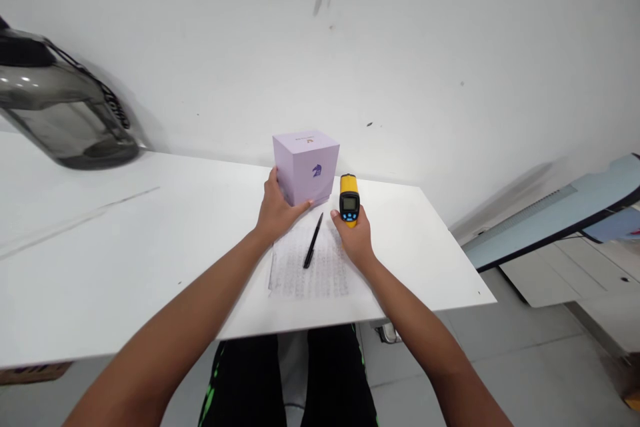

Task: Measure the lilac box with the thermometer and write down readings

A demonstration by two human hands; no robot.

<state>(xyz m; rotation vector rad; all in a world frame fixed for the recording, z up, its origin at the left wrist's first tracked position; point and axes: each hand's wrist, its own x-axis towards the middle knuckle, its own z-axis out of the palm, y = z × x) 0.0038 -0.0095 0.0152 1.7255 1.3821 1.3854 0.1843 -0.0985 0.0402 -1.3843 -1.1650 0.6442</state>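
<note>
My left hand (281,207) grips the lower left of a lilac box (313,170), thumb across its front and fingers along its side. The box has a small purple emblem on the front and stands upright near the wall. In my right hand (356,232) is a yellow and black infrared thermometer (349,197), its small screen and blue buttons facing me. The handle is mostly hidden by my fingers. Between my hands a black pen (313,240) lies slantwise on a sheet of paper (295,273) covered in faint writing.
A large grey see-through water bottle (65,103) with a black strap stands at the left of the white table (175,227). Behind runs a white wall (240,33). The table's right edge ends before a pale blue panel (555,213). My legs are below the front edge.
</note>
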